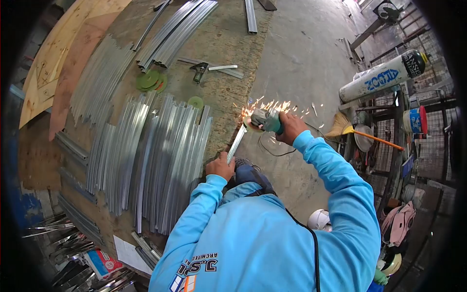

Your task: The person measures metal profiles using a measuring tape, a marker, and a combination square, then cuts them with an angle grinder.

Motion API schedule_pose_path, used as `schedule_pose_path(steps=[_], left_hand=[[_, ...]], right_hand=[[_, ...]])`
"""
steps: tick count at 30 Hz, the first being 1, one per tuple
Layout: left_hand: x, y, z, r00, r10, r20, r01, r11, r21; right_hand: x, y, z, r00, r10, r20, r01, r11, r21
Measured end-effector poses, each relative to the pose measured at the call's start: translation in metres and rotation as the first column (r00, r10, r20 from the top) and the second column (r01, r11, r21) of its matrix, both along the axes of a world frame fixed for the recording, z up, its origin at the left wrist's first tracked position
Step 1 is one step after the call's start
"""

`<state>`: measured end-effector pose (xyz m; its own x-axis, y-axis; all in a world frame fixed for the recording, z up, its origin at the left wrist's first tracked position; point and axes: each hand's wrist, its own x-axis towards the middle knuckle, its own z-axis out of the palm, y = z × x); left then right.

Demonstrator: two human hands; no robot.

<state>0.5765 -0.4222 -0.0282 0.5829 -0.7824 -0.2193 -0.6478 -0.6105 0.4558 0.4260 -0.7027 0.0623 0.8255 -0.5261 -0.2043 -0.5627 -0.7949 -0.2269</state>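
Observation:
My left hand (221, 167) is closed around the lower end of a short metal strip (236, 143) at the table's edge. In my right hand (293, 128) is an angle grinder (266, 120), its disc against the strip's upper end. Orange sparks (272, 106) spray from that contact, above and to the right. Left of my left hand, long metal strips (170, 165) lie side by side on the wooden table (228, 78). A small green disc (195, 102) lies at their far end, and larger green discs (148, 81) lie farther back.
A square tool (199, 71) and a white piece (223, 67) lie farther back on the table. At the right are an argon cylinder (384, 77), a broom (374, 136) and a wire rack. A cord (279, 155) hangs below the grinder. A white helmet (318, 220) is beside my right arm.

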Motion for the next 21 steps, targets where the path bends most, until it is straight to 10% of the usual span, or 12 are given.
schedule_pose_path(steps=[21], left_hand=[[-0.001, 0.0, 0.002, 1.0, -0.011, -0.001, 0.011, 1.0, 0.003]], right_hand=[[0.0, 0.004, -0.005, 0.995, 0.058, 0.084, -0.062, 0.997, 0.05]])
